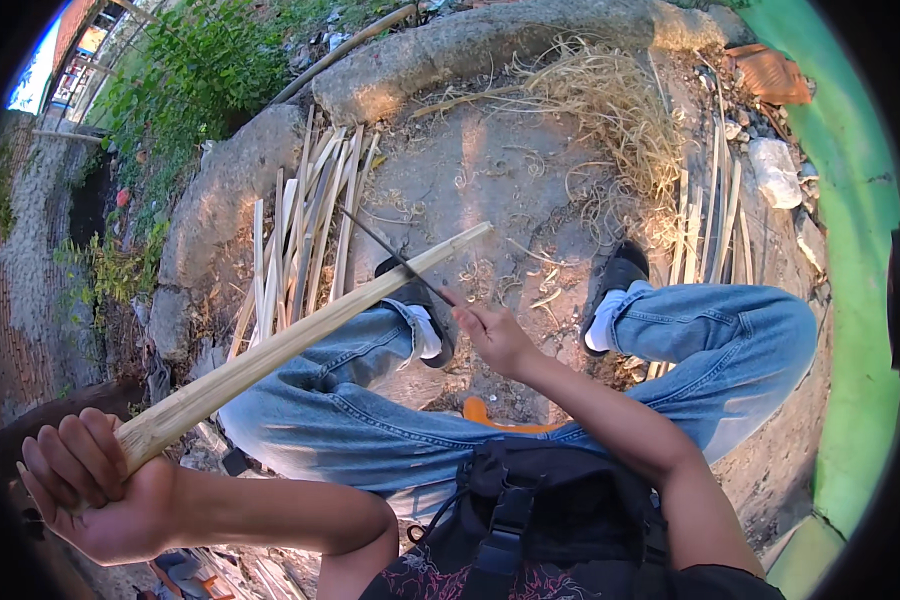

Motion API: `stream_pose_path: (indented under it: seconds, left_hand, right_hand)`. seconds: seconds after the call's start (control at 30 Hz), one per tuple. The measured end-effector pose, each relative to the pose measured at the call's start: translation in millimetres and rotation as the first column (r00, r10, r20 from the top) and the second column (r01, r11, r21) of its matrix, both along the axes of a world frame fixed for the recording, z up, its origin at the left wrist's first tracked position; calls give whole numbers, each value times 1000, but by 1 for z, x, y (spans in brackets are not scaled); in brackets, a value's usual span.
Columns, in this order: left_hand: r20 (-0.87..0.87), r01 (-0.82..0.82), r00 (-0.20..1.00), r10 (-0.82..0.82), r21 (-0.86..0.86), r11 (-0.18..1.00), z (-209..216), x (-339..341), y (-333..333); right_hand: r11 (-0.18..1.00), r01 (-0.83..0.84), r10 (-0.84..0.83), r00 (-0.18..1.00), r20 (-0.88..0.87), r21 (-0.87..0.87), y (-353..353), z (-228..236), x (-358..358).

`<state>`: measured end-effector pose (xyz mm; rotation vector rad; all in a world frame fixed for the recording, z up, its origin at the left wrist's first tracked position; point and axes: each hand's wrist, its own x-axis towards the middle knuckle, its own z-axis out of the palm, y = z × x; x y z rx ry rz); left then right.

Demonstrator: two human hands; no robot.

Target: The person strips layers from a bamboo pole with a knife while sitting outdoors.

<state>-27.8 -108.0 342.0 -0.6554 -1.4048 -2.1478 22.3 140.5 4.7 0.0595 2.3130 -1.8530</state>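
Observation:
My left hand (105,480) is closed round the near end of a long, pale split bamboo strip (300,340). The strip slants up and to the right across my left thigh, its far end in the air between my feet. In my right hand (495,335) is a knife, its handle mostly hidden by my fingers. Its thin dark blade (380,240), seen nearly edge-on, crosses the strip near the far end and points up to the left. The blade appears to touch the bamboo, though I cannot tell how deep.
Bundles of split strips lie beyond my left leg (315,220) and by my right foot (725,220). Curly shavings (610,110) are heaped at the far right. A low stone kerb (490,50) curves behind; a green wall (850,200) stands right. Something orange (478,410) lies between my legs.

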Motion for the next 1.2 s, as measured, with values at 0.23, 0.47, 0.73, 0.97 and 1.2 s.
stream_pose_path:
  seconds: [0.23, 0.47, 0.73, 0.97, 1.2]
  left_hand:
    - [-9, -173, 985, 173, 23, 985, -6, -6, -5]
    - [40, -118, 992, 119, -34, 992, -16, -12, -23]
    - [47, -278, 959, 279, -30, 960, -11, -15, -10]
    - [57, -197, 979, 196, 19, 980, 0, -13, -6]
    - [46, -397, 918, 395, 44, 917, -5, -9, 19]
  right_hand:
    - [989, -84, 71, 992, 107, 119, 0, 16, -11]
    - [985, 57, -94, 969, 229, 163, 22, -54, -10]
    - [951, 53, -158, 931, 330, 304, 33, -60, 1]
    - [983, 22, -46, 991, 126, 184, -3, -47, 1]
    - [960, -5, -62, 971, 229, 282, 15, -48, -6]
